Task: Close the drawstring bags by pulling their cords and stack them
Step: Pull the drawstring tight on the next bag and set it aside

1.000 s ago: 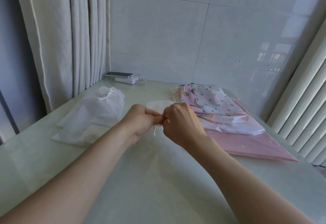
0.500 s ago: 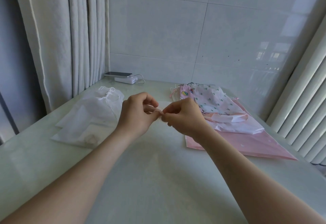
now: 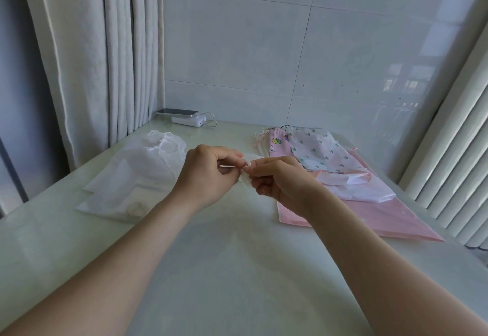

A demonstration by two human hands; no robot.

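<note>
A pale, smooth table (image 3: 237, 269) fills the near part of the view. At the left hangs a light grey curtain (image 3: 87, 58) in long folds, and its lower edge comes down behind the table's left edge. The far side is closed by a wall of large glossy tiles (image 3: 264, 58), with some small dark specks (image 3: 343, 86) on it. In the far left corner a phone (image 3: 177, 111) lies flat on top of a white power bank (image 3: 188, 120), and a white cable (image 3: 211, 123) makes a loop just beside it. At the right stands a white ribbed panel (image 3: 454, 150).
</note>
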